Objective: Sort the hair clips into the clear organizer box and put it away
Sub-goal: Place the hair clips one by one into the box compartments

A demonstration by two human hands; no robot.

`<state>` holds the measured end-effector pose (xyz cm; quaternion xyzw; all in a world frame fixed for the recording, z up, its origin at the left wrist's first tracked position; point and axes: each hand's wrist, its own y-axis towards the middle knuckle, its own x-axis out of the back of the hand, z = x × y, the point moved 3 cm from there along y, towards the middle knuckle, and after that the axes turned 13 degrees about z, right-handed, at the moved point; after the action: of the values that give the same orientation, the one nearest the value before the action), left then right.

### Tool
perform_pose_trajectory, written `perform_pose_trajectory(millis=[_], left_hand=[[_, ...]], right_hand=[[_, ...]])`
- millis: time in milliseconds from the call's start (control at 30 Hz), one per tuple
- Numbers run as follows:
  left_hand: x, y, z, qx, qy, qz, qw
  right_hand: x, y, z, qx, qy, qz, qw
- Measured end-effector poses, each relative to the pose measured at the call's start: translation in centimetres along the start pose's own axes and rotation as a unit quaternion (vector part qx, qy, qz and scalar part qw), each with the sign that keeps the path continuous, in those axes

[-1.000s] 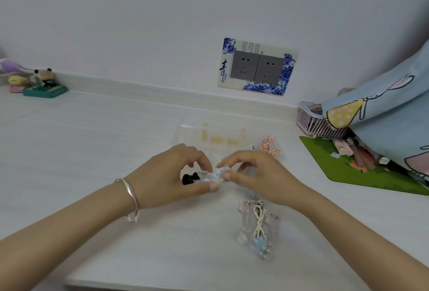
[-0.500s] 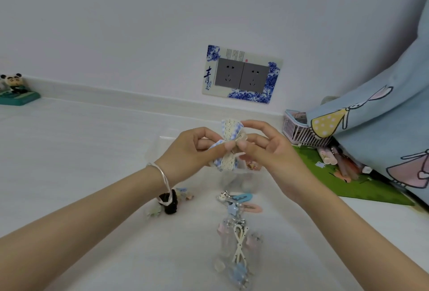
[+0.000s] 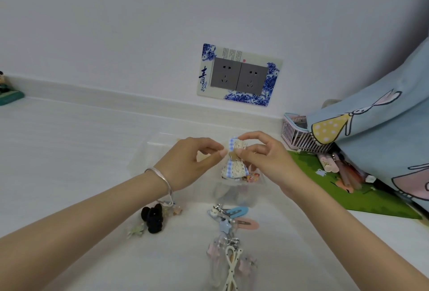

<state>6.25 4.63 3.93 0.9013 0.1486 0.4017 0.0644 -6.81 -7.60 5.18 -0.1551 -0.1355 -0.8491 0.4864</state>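
Note:
A blue-checked bow clip with cream lace [image 3: 234, 165] hangs upright above the clear organizer box [image 3: 162, 144]. My left hand [image 3: 192, 163] pinches its middle from the left. My right hand [image 3: 262, 158] grips its top and middle from the right. Loose clips lie on the white table nearer to me: a blue snap clip [image 3: 236, 211], a pink snap clip [image 3: 246, 224], a black furry clip [image 3: 153, 217] and a cream bow clip [image 3: 232, 265]. The box is see-through and my hands hide part of it.
A pink slatted basket [image 3: 294, 135] stands at the back right beside a blue cartoon-print cloth [image 3: 380, 133]. A green mat [image 3: 336, 188] with pens lies on the right. A double wall socket [image 3: 239, 76] is behind the box. A small figurine [image 3: 7, 93] stands far left.
Both hands lifted the bow clip off the table, then carried it slightly right over the box. It has turned from lying flat to hanging upright.

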Motion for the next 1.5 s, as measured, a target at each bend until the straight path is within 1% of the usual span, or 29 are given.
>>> perform_pose_trajectory(millis=[67,133,200,233,267,333,400,467,533,600,767,833,867,967,1033,1100,1200,1267,1333,1400,1467,1500], left_hand=[[-0.1,-0.2,0.0,-0.01,0.043,0.009,0.999],[-0.3,-0.4,-0.1,-0.029,0.078,0.027,0.996],[-0.5,-0.4,0.1,-0.041,0.094,0.036,0.994],[-0.5,-0.4,0.3,-0.043,0.098,0.038,0.993],[-0.6,-0.5,0.4,-0.044,0.103,0.041,0.993],[-0.6,-0.8,0.6,-0.046,0.116,0.039,0.991],[-0.6,-1.3,0.7,-0.054,0.125,0.037,0.99],[-0.6,-1.7,0.8,-0.06,0.134,0.038,0.988],[-0.6,-2.0,1.0,-0.056,0.142,0.047,0.987],[-0.7,-2.2,1.1,-0.053,0.148,0.058,0.986],[-1.0,-2.4,1.3,-0.05,0.171,0.066,0.982],[-0.9,-2.4,1.2,-0.048,0.177,0.066,0.981],[-0.9,-2.5,1.2,-0.05,0.178,0.066,0.981],[-0.9,-2.8,1.1,-0.053,0.177,0.069,0.98],[-0.8,-2.8,1.1,-0.055,0.181,0.066,0.98],[-0.8,-2.9,1.1,-0.056,0.188,0.063,0.979],[-0.9,-3.0,1.0,-0.054,0.18,0.06,0.98],[-0.8,-3.4,0.4,-0.068,0.167,0.056,0.982],[-0.7,-4.1,-0.5,-0.098,0.171,0.052,0.979],[-0.7,-5.3,-1.5,-0.121,0.17,0.047,0.977],[-0.8,-6.6,-2.1,-0.113,0.145,0.061,0.981],[-1.1,-7.2,-2.2,-0.099,0.136,0.076,0.983]], right_hand=[[0.0,0.6,-0.2,0.006,-0.072,0.0,0.997],[-0.4,1.0,-0.2,0.016,-0.161,0.012,0.987],[-0.8,1.5,-0.3,0.003,-0.303,0.011,0.953],[-0.8,1.6,-0.4,-0.003,-0.349,0.007,0.937],[-0.8,1.5,-0.3,-0.007,-0.365,0.009,0.931],[-0.5,0.9,0.1,0.009,-0.358,0.022,0.933],[-0.3,0.0,0.6,0.066,-0.369,0.037,0.926],[-0.3,-0.8,0.8,0.106,-0.398,0.071,0.908],[-0.5,-1.1,0.3,0.089,-0.423,0.121,0.894],[-0.6,-1.2,-0.2,0.065,-0.46,0.147,0.873],[-1.0,-0.9,-0.1,0.053,-0.542,0.167,0.822],[-1.3,-0.6,0.0,0.053,-0.557,0.172,0.811],[-1.4,-0.6,0.2,0.062,-0.555,0.162,0.814],[-0.7,-1.3,1.0,0.11,-0.519,0.103,0.842],[-0.3,-1.8,1.5,0.128,-0.511,0.082,0.846],[-0.3,-2.0,1.5,0.125,-0.518,0.095,0.841],[-1.0,-2.0,0.8,0.12,-0.546,0.136,0.818],[-1.2,-2.3,0.7,0.128,-0.541,0.134,0.82],[-0.8,-2.9,1.2,0.139,-0.494,0.097,0.853],[-0.4,-4.2,1.5,0.164,-0.419,0.057,0.891],[-0.4,-5.9,1.4,0.189,-0.35,0.042,0.916],[-0.5,-6.9,1.2,0.186,-0.321,0.05,0.927]])
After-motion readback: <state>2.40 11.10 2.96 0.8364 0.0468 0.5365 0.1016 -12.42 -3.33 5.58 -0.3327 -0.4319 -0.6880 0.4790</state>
